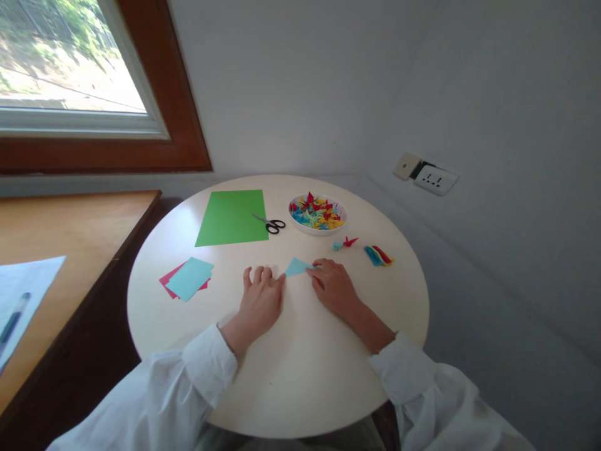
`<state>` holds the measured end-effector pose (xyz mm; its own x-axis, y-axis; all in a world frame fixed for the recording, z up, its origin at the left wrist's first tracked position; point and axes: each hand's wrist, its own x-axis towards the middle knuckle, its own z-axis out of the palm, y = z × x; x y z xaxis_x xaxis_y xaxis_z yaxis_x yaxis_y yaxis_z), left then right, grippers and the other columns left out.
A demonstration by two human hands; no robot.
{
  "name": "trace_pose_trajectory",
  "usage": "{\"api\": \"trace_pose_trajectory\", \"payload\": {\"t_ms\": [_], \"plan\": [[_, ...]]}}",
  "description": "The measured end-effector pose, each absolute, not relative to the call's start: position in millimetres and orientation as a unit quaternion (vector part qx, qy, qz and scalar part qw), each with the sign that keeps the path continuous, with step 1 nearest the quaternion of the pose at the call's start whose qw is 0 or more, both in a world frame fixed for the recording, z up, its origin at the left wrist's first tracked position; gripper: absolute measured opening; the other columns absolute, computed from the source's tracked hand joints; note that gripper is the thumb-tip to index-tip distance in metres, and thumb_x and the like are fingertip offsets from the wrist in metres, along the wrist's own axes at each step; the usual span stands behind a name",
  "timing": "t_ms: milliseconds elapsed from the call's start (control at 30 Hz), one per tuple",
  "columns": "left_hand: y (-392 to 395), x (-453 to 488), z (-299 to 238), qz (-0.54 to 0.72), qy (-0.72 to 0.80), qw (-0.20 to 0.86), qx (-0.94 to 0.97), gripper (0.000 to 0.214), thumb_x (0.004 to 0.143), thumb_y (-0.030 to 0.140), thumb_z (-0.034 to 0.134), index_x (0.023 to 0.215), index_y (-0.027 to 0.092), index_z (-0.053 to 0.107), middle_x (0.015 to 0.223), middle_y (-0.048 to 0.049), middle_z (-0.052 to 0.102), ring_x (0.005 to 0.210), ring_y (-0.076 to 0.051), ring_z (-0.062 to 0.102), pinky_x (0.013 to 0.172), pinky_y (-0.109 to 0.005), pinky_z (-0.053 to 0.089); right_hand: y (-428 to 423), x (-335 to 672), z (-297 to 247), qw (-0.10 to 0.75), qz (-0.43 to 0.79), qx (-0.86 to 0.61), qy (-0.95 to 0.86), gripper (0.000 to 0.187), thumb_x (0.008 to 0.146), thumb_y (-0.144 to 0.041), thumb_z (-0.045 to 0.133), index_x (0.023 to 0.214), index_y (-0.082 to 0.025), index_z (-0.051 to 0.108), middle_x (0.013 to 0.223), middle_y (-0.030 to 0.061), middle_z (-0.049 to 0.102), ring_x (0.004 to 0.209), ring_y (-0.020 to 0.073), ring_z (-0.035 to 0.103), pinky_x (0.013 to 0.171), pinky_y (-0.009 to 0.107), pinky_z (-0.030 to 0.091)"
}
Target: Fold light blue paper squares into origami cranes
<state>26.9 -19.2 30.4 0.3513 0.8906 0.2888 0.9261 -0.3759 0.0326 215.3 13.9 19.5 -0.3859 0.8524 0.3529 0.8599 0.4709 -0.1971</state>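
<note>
A light blue sheet of origami paper [297, 267], folded into a triangle, lies flat on the round white table between my hands. At its left corner, my left hand [260, 305] touches the paper with a digit, its other fingers spread over the tabletop. My right hand [335, 287] has its thumb and fingertips closed on the right corner, hiding that end. Past my right hand sit two small folded cranes, one red [350, 242] and one light blue [337, 246].
A white bowl [318, 232] of colourful paper cranes stands at the back. Black-handled scissors [272, 226] overlap a green sheet [232, 219]. Light blue and red squares [190, 279] lie left; a multicoloured paper stack [378, 255] lies right. A wooden desk [79, 232] is beside the table.
</note>
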Motion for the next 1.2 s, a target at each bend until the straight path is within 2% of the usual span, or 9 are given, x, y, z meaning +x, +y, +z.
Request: {"api": "trace_pose_trajectory", "payload": {"t_ms": [133, 267, 367, 467, 600, 833, 1033, 1200], "plan": [[-16.3, 27.3, 27.2, -0.141, -0.550, 0.061, -0.821, 0.031, 0.081, 0.017, 0.038, 0.105, 0.020, 0.057, 0.093, -0.0117, 0.054, 0.098, -0.026, 0.045, 0.094, -0.048, 0.022, 16.7, 219.7, 15.3, 0.220, -0.028, -0.555, -0.802, 0.024, 0.078, -0.010, 0.048, 0.093, -0.018, 0.064, 0.099, 0.0090, 0.063, 0.095, 0.0224, 0.052, 0.082, 0.038, 0.036], [-12.3, 26.8, 23.4, -0.162, -0.548, 0.042, -0.820, 0.029, 0.083, 0.019, 0.036, 0.103, 0.021, 0.058, 0.091, -0.0096, 0.055, 0.093, -0.023, 0.048, 0.091, -0.047, 0.024, 22.7, 219.5, 11.2, 0.242, -0.013, -0.582, -0.776, 0.022, 0.081, -0.025, 0.051, 0.099, -0.017, 0.061, 0.103, 0.0094, 0.061, 0.097, 0.0224, 0.052, 0.081, 0.037, 0.038], [-7.9, 26.6, 21.8, -0.173, -0.549, 0.028, -0.817, 0.030, 0.084, 0.021, 0.036, 0.107, 0.021, 0.056, 0.092, -0.0090, 0.055, 0.092, -0.022, 0.049, 0.090, -0.045, 0.025, 27.8, 218.4, 9.8, 0.248, 0.019, -0.596, -0.764, 0.018, 0.079, -0.028, 0.055, 0.092, -0.019, 0.063, 0.100, 0.0069, 0.062, 0.096, 0.0213, 0.053, 0.083, 0.036, 0.038], [0.5, 28.1, 20.4, -0.186, -0.564, 0.006, -0.805, 0.034, 0.084, 0.027, 0.040, 0.116, 0.020, 0.049, 0.097, -0.0097, 0.055, 0.095, -0.024, 0.049, 0.086, -0.044, 0.028, 30.8, 217.2, 10.2, 0.258, 0.040, -0.596, -0.759, 0.016, 0.076, -0.027, 0.059, 0.090, -0.020, 0.063, 0.098, 0.0056, 0.062, 0.095, 0.0206, 0.053, 0.083, 0.036, 0.037], [17.2, 32.2, 17.2, -0.216, -0.593, -0.039, -0.775, 0.039, 0.080, 0.032, 0.050, 0.116, 0.020, 0.049, 0.103, -0.0106, 0.054, 0.098, -0.025, 0.049, 0.083, -0.041, 0.030, 31.4, 215.8, 11.9, 0.273, 0.065, -0.588, -0.759, 0.010, 0.075, -0.024, 0.059, 0.084, -0.020, 0.063, 0.094, 0.0041, 0.062, 0.092, 0.0195, 0.054, 0.082, 0.035, 0.038], [29.8, 38.3, 13.8, -0.278, -0.575, -0.097, -0.764, 0.018, 0.075, 0.019, 0.052, 0.091, 0.021, 0.061, 0.094, -0.0055, 0.055, 0.094, -0.020, 0.049, 0.082, -0.037, 0.031, 28.7, 215.3, 12.0, 0.314, 0.066, -0.559, -0.764, 0.006, 0.072, -0.014, 0.059, 0.073, -0.020, 0.061, 0.088, 0.0031, 0.062, 0.087, 0.0183, 0.056, 0.079, 0.034, 0.036], [28.8, 38.1, 14.9, -0.280, -0.550, -0.078, -0.783, 0.021, 0.073, 0.014, 0.050, 0.087, 0.021, 0.064, 0.090, -0.0059, 0.054, 0.089, -0.020, 0.049, 0.078, -0.036, 0.034, 24.1, 209.3, 15.2, 0.323, 0.102, -0.510, -0.790, 0.010, 0.071, -0.010, 0.058, 0.072, -0.019, 0.061, 0.086, 0.0032, 0.063, 0.085, 0.0168, 0.056, 0.077, 0.032, 0.038], [30.7, 35.4, 17.1, -0.271, -0.518, -0.117, -0.803, 0.024, 0.073, 0.010, 0.047, 0.083, 0.019, 0.067, 0.084, -0.0061, 0.057, 0.082, -0.018, 0.051, 0.076, -0.033, 0.041, 22.6, 207.7, 17.5, 0.307, 0.129, -0.472, -0.816, 0.021, 0.071, -0.005, 0.054, 0.084, -0.019, 0.063, 0.088, 0.0038, 0.065, 0.086, 0.0171, 0.058, 0.078, 0.033, 0.041]]}}
